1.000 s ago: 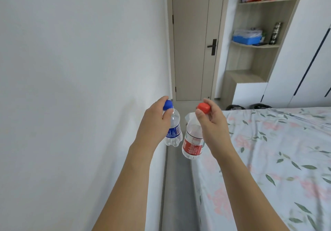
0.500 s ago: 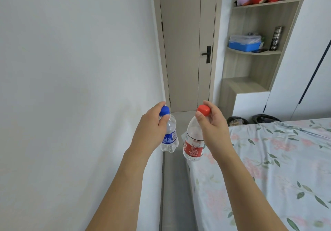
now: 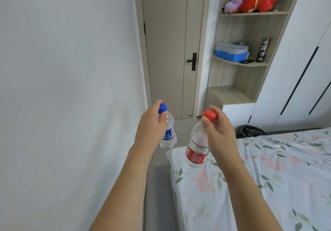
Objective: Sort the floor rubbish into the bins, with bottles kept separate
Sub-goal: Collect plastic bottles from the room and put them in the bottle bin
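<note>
Each hand pinches a bottle's neck — left hand [image 3: 152, 127] the blue-capped bottle [image 3: 169, 130], right hand [image 3: 217, 132] the red-capped bottle [image 3: 197, 150]; best carried upright, apart — toward the dark bin [image 3: 250, 131].

Soft, even daylight fills the room, apparently from behind or right of the camera. The white wall [image 3: 62, 87] carries a faint diagonal shadow low down. No harsh glare. Wide-angle bending tilts the door [image 3: 172, 48] and shelves [image 3: 250, 14] inward. Focus is fair; the bedsheet [image 3: 268, 177] pattern looks slightly smeared
</note>
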The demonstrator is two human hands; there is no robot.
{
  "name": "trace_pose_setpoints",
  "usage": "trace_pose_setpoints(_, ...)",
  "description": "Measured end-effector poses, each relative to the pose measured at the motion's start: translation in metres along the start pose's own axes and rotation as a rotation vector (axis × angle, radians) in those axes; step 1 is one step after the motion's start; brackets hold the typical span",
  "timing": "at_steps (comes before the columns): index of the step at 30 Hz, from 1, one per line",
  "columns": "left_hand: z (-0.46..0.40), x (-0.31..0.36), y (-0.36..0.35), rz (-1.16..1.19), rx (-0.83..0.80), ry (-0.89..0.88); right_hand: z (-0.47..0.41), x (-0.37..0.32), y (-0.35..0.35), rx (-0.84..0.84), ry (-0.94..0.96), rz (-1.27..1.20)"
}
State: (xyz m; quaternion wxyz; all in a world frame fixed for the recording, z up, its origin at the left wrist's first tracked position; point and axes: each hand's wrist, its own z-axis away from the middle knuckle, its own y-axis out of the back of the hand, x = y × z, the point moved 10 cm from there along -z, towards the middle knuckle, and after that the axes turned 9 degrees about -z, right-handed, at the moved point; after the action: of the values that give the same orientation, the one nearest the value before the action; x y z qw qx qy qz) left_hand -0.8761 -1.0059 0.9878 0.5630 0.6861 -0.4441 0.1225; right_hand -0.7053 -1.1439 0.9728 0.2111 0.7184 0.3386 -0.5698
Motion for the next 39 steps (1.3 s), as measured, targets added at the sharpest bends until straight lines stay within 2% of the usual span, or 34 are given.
trace_pose_setpoints(9, -0.074, 0.013, -0.067, -0.008, -0.056, -0.02, -0.098, 0.03, 0.017, 0.0, -0.011, 0.031)
trace_pose_setpoints(16, -0.155, -0.015, -0.104, -0.014, -0.029, -0.017, -0.183, 0.063, -0.014, -0.02, -0.031, 0.052)
trace_pose_setpoints(22, -0.255, -0.033, -0.164, -0.017, -0.128, -0.029, -0.277, 0.081, -0.043, 0.04, -0.011, 0.091)
trace_pose_setpoints(27, -0.328, -0.023, -0.185, -0.002, -0.139, -0.079, -0.334, 0.092, -0.049, 0.099, -0.016, 0.12)
trace_pose_setpoints(32, -0.362, -0.016, -0.203, -0.013, -0.136, -0.11, -0.372, 0.111, -0.036, 0.144, -0.021, 0.139)
trace_pose_setpoints(39, -0.424, -0.049, -0.226, -0.037, -0.151, -0.108, -0.43, 0.149, -0.06, 0.125, -0.053, 0.107)
